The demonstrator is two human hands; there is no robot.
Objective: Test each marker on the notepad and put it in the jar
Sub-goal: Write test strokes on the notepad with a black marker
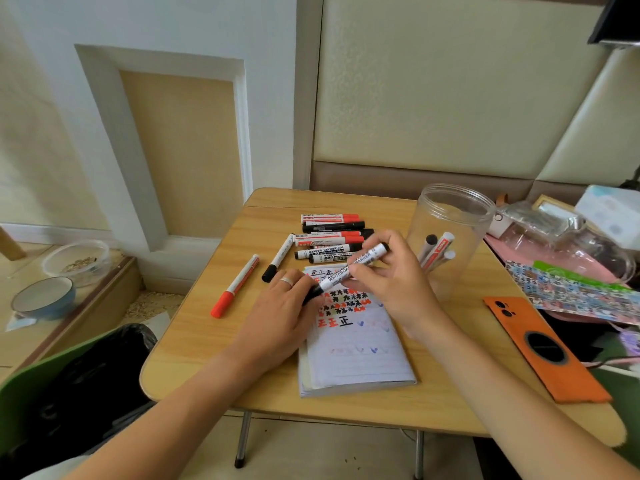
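Observation:
A white-barrelled whiteboard marker point(349, 268) with a black cap lies slanted between both hands above the notepad point(353, 351). My right hand point(391, 285) grips its barrel. My left hand point(277, 313), with a ring on one finger, holds the black cap end. The notepad's top lines carry red, black and blue test marks. A clear plastic jar point(446, 237) stands to the right with three markers inside. A pile of several red and black markers point(332, 237) lies behind the notepad. A red marker point(235, 287) and a black one point(278, 254) lie apart at the left.
An orange phone point(543, 348) lies face down near the table's right edge. Patterned sheets point(571, 292) and plastic packaging point(554, 223) crowd the far right. A green chair point(62, 375) with a black bag stands at the left; bowls point(43, 297) sit on a low shelf.

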